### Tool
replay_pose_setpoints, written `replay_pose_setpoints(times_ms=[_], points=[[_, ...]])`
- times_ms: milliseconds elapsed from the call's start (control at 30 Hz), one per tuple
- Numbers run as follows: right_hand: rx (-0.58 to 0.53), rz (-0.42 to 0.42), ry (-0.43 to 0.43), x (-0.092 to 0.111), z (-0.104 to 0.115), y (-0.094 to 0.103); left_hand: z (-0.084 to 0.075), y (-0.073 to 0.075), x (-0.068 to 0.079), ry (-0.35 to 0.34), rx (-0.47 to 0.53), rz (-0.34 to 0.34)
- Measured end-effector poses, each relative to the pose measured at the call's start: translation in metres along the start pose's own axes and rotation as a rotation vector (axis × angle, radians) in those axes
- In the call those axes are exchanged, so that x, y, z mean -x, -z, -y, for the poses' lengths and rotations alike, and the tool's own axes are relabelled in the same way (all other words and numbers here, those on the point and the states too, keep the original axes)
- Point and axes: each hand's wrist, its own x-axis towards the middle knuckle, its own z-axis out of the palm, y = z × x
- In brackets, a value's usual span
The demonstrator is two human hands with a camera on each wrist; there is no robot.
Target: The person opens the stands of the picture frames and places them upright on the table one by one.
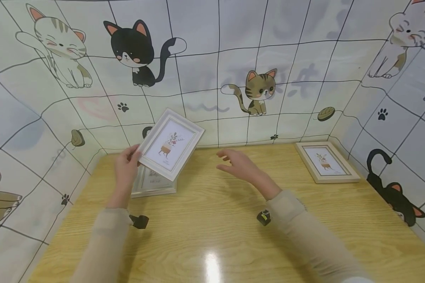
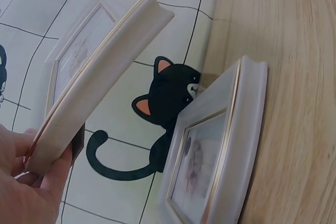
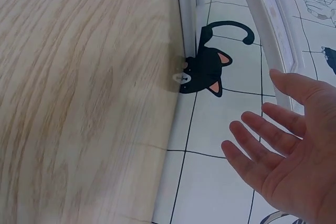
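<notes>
A white picture frame (image 1: 172, 144) with a potted-plant print is held up, tilted, by my left hand (image 1: 126, 167), which pinches its lower left corner. Under it in the head view lies a second whitish picture frame (image 1: 154, 184) on the table, partly covered by the raised one. The left wrist view shows a gap between the raised frame (image 2: 89, 72) and the lying frame (image 2: 202, 150). My right hand (image 1: 241, 165) hovers to the right of the raised frame, holding nothing. In the right wrist view its fingers (image 3: 262, 156) are spread and gently bent.
A cream picture frame (image 1: 327, 163) with a similar plant print lies at the table's back right. The wood-grain table (image 1: 212, 228) meets a wall covering (image 1: 205, 70) printed with cats and grid lines. A black wrist device (image 1: 139, 222) sits at the left cuff.
</notes>
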Motion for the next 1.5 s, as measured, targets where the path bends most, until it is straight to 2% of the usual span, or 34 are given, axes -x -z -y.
replay_pose_setpoints(times_ms=[233, 367, 667, 933, 1200, 1500], points=[[-0.150, -0.030, -0.024, -0.007, 0.004, -0.008, 0.001, -0.020, 0.003, 0.007, 0.041, 0.024], [-0.254, -0.042, -0.060, -0.011, 0.004, -0.014, 0.003, -0.031, 0.005, 0.010, 0.079, 0.042], [-0.399, -0.029, -0.156, -0.016, 0.007, -0.029, 0.006, -0.050, 0.006, 0.027, 0.126, 0.091], [-0.513, -0.047, -0.199, -0.019, 0.010, -0.036, 0.009, -0.059, 0.009, 0.027, 0.098, 0.076], [-0.638, -0.114, -0.234, -0.021, 0.012, -0.039, 0.010, -0.064, 0.011, 0.055, 0.102, 0.095], [-0.841, -0.218, -0.259, -0.024, 0.014, -0.044, 0.017, -0.071, 0.011, 0.099, 0.205, 0.134]])
